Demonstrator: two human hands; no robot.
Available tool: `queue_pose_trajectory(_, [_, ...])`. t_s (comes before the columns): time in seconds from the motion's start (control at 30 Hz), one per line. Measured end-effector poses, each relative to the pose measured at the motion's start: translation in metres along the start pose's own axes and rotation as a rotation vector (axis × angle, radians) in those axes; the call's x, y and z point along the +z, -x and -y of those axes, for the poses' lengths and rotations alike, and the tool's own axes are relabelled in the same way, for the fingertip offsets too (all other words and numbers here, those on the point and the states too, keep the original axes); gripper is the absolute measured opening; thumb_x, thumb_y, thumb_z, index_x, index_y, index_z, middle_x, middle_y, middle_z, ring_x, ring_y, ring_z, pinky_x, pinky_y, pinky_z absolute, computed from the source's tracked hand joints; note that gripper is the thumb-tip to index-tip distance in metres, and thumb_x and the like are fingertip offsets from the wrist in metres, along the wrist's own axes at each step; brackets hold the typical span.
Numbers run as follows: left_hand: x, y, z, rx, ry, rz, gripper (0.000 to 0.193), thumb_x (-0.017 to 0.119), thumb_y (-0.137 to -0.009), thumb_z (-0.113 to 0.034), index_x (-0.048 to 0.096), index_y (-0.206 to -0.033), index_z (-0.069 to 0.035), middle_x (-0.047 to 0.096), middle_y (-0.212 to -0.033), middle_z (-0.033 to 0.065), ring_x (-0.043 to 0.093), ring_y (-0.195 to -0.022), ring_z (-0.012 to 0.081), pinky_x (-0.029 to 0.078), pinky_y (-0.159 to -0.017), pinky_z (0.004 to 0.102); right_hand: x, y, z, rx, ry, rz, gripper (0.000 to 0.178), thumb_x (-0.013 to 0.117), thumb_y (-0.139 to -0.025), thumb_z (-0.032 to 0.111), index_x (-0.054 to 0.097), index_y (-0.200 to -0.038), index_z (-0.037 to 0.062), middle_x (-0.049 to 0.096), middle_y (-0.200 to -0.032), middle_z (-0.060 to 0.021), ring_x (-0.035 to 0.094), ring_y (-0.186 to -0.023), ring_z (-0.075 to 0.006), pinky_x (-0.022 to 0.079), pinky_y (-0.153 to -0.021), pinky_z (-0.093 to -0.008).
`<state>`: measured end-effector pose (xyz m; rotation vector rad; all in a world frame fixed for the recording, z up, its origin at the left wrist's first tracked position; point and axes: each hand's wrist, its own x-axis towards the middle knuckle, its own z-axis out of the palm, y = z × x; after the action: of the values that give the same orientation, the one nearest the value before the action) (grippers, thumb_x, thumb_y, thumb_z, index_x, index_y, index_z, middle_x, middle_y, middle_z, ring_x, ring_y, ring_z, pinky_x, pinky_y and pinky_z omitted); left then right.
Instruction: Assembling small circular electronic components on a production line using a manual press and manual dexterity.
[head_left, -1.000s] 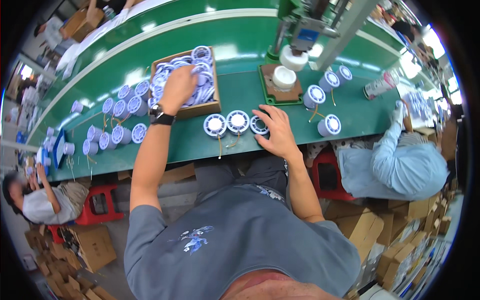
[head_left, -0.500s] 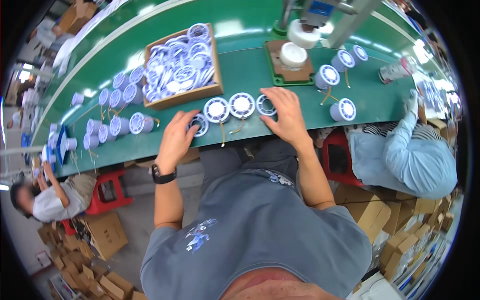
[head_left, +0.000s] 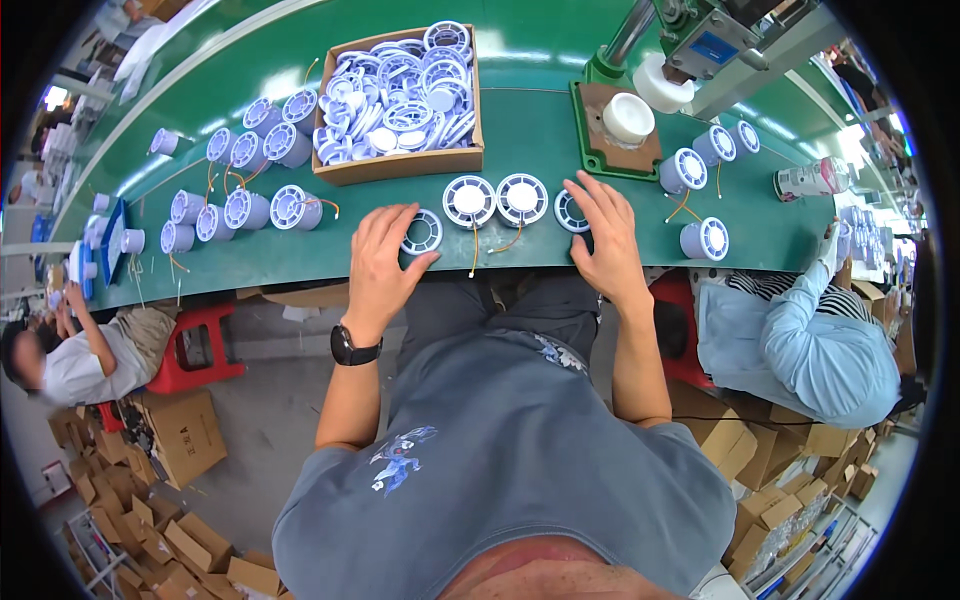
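So the long green table (head_left: 300, 250) takes up most of the view, curving off to both sides, with a grey-and-blue metal press machine (head_left: 715, 35) standing at the far right and a brown cardboard box (head_left: 400, 165) heaped with round white plastic discs in the middle. Along the near edge sits a little row of white round fan-like parts: the left hand (head_left: 378, 265) lies flat with fingers spread, its fingertips touching the left white round part (head_left: 424, 232), not pinching it. The right hand (head_left: 607, 240) is open too, fingers fanned over the right white round part (head_left: 572, 211), just resting on it. Two more white round parts (head_left: 496, 199) sit between the hands. Looks to me like the lining-up step; next each hand would need to close properly around its piece.
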<state>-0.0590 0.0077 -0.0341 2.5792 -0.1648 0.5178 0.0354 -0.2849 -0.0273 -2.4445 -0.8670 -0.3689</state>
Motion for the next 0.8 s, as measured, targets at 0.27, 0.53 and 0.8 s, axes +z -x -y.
queue_pose_trajectory(0.27, [0.005, -0.019, -0.033, -0.165, 0.231, -0.201, 0.062, 0.083, -0.070, -0.021, 0.059, -0.123, 0.000, 0.055, -0.118, 0.0166, 0.053, -0.111, 0.0324, 0.044, -0.092, 0.0392, 0.019, 0.004, 0.016, 0.234, 0.038, -0.126, 0.058, 0.077, -0.070, 0.012, 0.057, -0.124, 0.0071, 0.059, -0.119, -0.0106, 0.052, -0.112, -0.0310, 0.036, -0.098, -0.0428])
queue_pose_trajectory(0.53, [0.028, -0.045, -0.050, -0.071, 0.152, -0.159, 0.064, 0.084, -0.070, -0.028, 0.059, -0.122, 0.000, 0.053, -0.109, 0.0155, 0.052, -0.103, 0.0331, 0.045, -0.087, 0.0410, 0.021, 0.008, 0.015, 0.210, 0.036, -0.157, 0.053, 0.078, -0.070, 0.014, 0.060, -0.120, 0.0072, 0.059, -0.119, -0.0099, 0.052, -0.112, -0.0305, 0.036, -0.097, -0.0428])
queue_pose_trajectory(0.8, [0.036, -0.048, -0.044, -0.111, 0.232, -0.146, 0.061, 0.082, -0.073, -0.021, 0.058, -0.125, 0.000, 0.055, -0.112, 0.0152, 0.056, -0.103, 0.0315, 0.047, -0.088, 0.0389, 0.020, 0.007, 0.013, 0.219, 0.044, -0.154, 0.053, 0.077, -0.070, 0.014, 0.060, -0.119, 0.0075, 0.059, -0.120, -0.0092, 0.052, -0.112, -0.0303, 0.036, -0.098, -0.0424])
